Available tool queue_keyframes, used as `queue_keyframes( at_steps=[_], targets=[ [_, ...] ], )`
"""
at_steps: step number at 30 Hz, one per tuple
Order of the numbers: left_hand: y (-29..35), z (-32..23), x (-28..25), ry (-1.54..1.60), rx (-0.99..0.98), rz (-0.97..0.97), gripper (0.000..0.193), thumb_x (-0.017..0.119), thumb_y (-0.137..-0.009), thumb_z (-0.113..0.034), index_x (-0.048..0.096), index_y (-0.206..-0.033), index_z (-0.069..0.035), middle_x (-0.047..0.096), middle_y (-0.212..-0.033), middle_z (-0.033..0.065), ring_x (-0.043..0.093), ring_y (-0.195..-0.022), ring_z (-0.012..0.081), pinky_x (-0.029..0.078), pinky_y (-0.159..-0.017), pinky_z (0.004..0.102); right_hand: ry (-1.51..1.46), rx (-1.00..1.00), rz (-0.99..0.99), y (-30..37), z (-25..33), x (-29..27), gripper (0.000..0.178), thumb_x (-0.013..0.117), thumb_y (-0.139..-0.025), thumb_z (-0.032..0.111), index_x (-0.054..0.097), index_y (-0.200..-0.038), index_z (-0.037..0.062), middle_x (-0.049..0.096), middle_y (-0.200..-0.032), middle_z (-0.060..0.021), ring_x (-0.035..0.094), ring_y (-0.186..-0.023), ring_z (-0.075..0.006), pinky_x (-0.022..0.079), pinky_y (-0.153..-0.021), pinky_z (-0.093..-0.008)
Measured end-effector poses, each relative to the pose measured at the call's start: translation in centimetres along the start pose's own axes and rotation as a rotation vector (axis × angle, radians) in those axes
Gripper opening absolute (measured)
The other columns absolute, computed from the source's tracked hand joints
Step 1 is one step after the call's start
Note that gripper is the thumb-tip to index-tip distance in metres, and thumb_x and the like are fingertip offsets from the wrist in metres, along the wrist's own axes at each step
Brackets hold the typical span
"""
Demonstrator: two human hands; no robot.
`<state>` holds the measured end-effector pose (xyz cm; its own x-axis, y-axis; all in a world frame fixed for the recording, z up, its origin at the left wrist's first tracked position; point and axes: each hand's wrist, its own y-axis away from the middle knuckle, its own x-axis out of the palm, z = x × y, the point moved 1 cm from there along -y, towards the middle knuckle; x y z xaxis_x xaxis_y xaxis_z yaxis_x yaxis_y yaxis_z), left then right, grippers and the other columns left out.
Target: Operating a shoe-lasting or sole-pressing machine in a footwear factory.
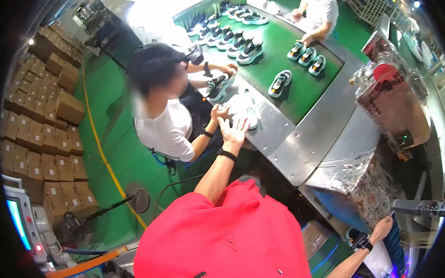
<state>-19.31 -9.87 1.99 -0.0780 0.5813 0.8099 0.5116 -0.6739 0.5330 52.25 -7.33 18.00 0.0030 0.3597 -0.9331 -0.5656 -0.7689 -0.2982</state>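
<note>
My left hand (235,133) reaches out over the near edge of the metal-rimmed table, palm up with its fingers spread. Its fingertips are close to a pale, glare-washed shoe (252,119) and a seated co-worker's hand (219,112); whether they touch is unclear. That co-worker's other hand is at a black and white sneaker (217,88) with an orange detail. Far to the right, my right hand (382,228) is at the corner of a worn, silvery machine housing (372,193). How its fingers are bent cannot be made out.
Rows of sneakers (235,44) stand on the green tabletop (304,100), with one sneaker (280,83) apart. Another person (321,17) handles shoes across the table. Stacked cartons (33,147), a fan (138,199) and a lit screen (16,217) are at left.
</note>
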Motion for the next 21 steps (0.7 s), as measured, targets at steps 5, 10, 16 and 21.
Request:
queue_keyframes(
  at_steps=[5, 10, 16, 21],
  targets=[
    [-1.7, -4.2, -0.9, 0.048, 0.103, 0.018, 0.095, 0.045, -0.086, -0.071, -0.004, -0.152, -0.024, 0.009, -0.158, 0.0166, 0.040, -0.130, 0.0450, 0.038, -0.103, 0.0619, -0.031, -0.105, 0.060, -0.8, -0.1, -0.3, 0.047, 0.037, -0.099, 0.034, 0.061, -0.110, -0.0047, 0.062, -0.109, -0.0285, 0.058, -0.101, -0.0450, 0.045, -0.085, -0.0463],
    [-0.4, -1.4, 0.7, -0.048, -0.003, 0.069, 0.094, 0.045, -0.086, -0.071, 0.004, -0.152, -0.018, 0.023, -0.152, 0.0175, 0.041, -0.128, 0.0451, 0.039, -0.103, 0.0602, -0.055, -0.050, 0.029, -0.7, 0.0, -0.7, 0.047, 0.036, -0.100, 0.035, 0.061, -0.114, -0.0019, 0.061, -0.113, -0.0268, 0.057, -0.102, -0.0449, 0.045, -0.085, -0.0471],
    [8.3, 8.6, 3.4, -0.423, -0.474, 0.311, 0.065, 0.045, -0.096, -0.055, 0.037, -0.134, -0.003, 0.052, -0.130, 0.0175, 0.056, -0.118, 0.0350, 0.049, -0.096, 0.0499, -0.055, 0.023, 0.015, 2.7, 3.2, -3.4, 0.042, 0.038, -0.098, 0.031, 0.063, -0.109, -0.0009, 0.064, -0.109, -0.0246, 0.060, -0.098, -0.0424, 0.046, -0.082, -0.0475],
    [16.7, 17.4, 4.2, -1.147, -0.218, 1.163, 0.061, 0.054, -0.098, -0.033, 0.031, -0.147, -0.006, 0.051, -0.135, 0.0097, 0.052, -0.122, 0.0251, 0.041, -0.103, 0.0368, -0.061, 0.001, 0.009, 1.8, 3.2, -2.8, 0.044, 0.036, -0.098, 0.032, 0.063, -0.110, -0.0011, 0.064, -0.108, -0.0246, 0.060, -0.098, -0.0431, 0.046, -0.082, -0.0496]
  ],
)
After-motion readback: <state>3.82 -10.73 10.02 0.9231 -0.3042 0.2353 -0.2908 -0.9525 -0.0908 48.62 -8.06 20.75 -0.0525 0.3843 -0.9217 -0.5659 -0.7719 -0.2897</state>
